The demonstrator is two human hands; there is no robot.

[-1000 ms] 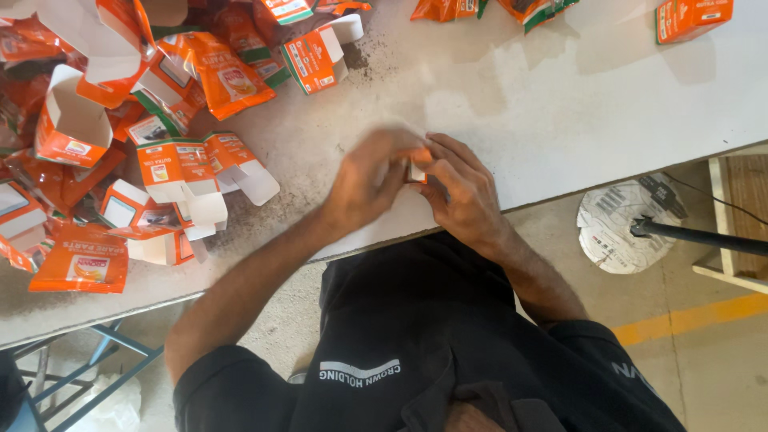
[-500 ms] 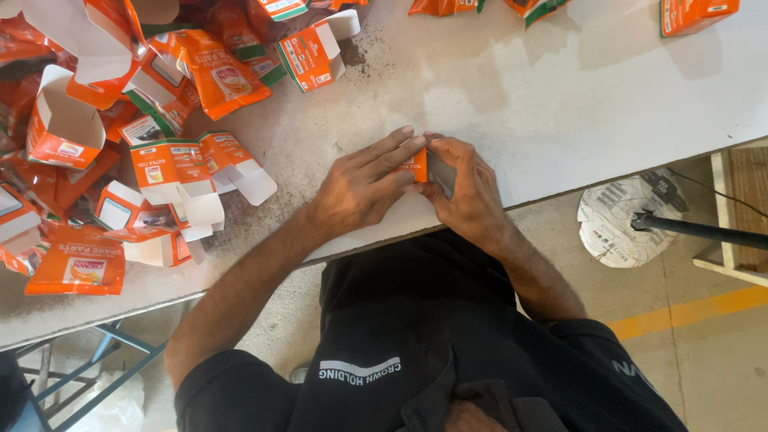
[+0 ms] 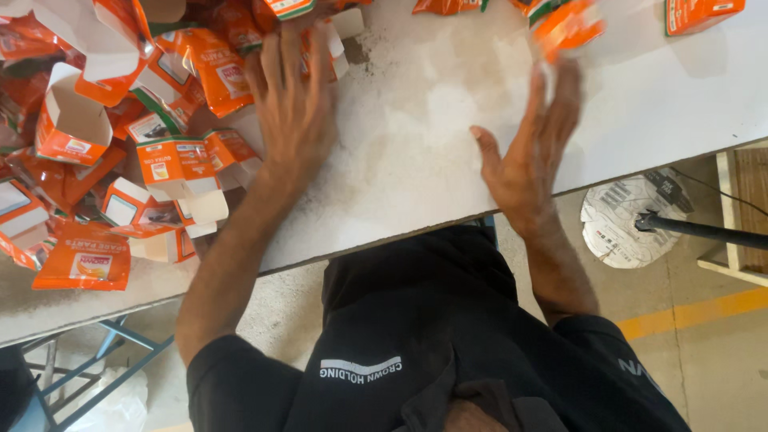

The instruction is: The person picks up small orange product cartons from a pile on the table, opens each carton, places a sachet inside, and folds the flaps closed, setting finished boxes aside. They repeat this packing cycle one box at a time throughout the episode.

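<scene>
The left hand (image 3: pixel 292 104) lay spread, fingers flat on the heap of orange cartons (image 3: pixel 172 164) at the white counter (image 3: pixel 416 136). The right hand (image 3: pixel 532 148), open and blurred, reached just below a small orange carton (image 3: pixel 566 28)

Under my left-hand fingers (image 3: pixel 292 60) lies a heap of small orange-and-white cardboard cartons (image 3: pixel 172 164), some flat, some folded open with white flaps up, strewn across the left of the white worktop (image 3: pixel 416 128); a blurred orange carton (image 3: pixel 570 28) sits just beyond my right-hand fingers (image 3: pixel 552 96)
</scene>
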